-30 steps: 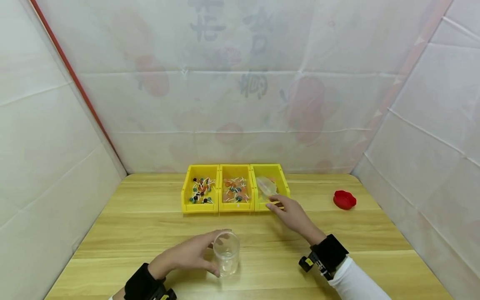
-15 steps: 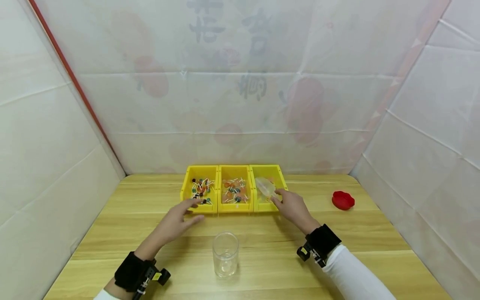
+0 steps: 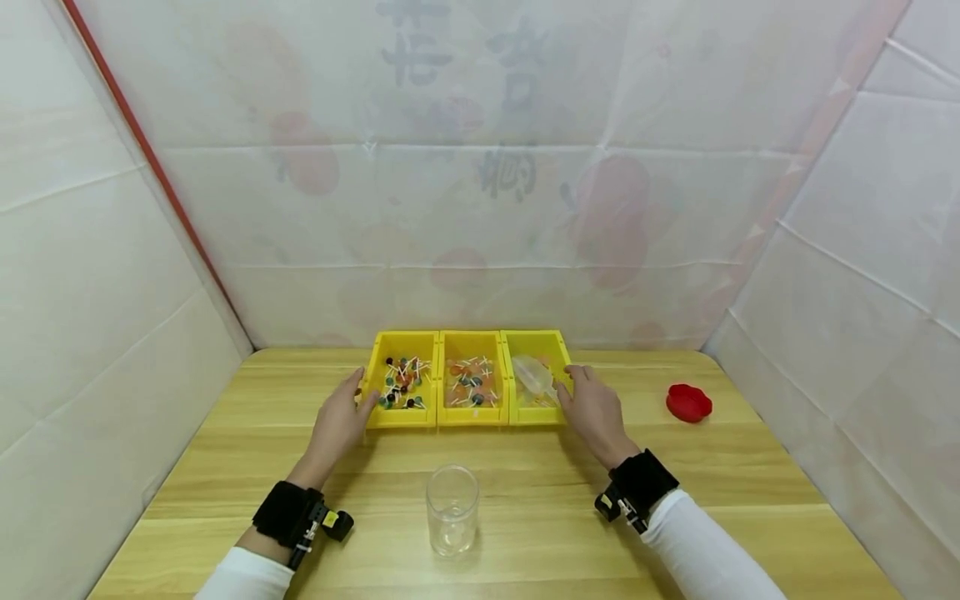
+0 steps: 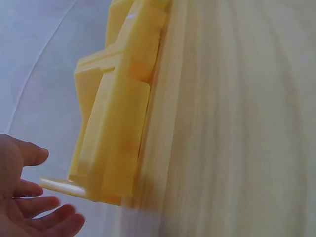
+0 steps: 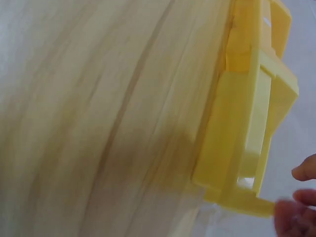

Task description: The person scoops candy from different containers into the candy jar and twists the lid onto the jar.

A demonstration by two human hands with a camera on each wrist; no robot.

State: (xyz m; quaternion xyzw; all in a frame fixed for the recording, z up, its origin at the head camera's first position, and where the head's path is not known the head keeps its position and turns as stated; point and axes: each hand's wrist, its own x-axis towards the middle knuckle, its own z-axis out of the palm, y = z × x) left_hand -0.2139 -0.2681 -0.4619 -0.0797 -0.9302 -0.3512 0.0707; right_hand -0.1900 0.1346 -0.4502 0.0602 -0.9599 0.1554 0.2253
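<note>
Three yellow bins stand side by side toward the back of the table. Small lollipops with white sticks lie in the left bin [image 3: 401, 420] and the middle bin [image 3: 472, 418]. A clear scoop [image 3: 531, 375] rests inside the right bin [image 3: 534, 416]. My left hand [image 3: 337, 421] is at the left bin's outer wall, fingers outside and thumb over the rim. In the left wrist view, thumb and fingers stand apart around that wall. At the right bin's outer wall, my right hand [image 3: 596, 417] is placed likewise, its fingers loosely bent; the right wrist view shows only part of it.
A clear jar [image 3: 452, 510] stands without a lid on the wooden table [image 3: 525, 533], in front of the bins. The red scalloped lid [image 3: 688, 403] lies off to the right. White sheeting [image 3: 480, 208] closes the back and both sides.
My left hand has let go of the jar and moved forward to the left bin's outer side. My right hand has left the scoop in the right bin and shifted to that bin's outer wall.
</note>
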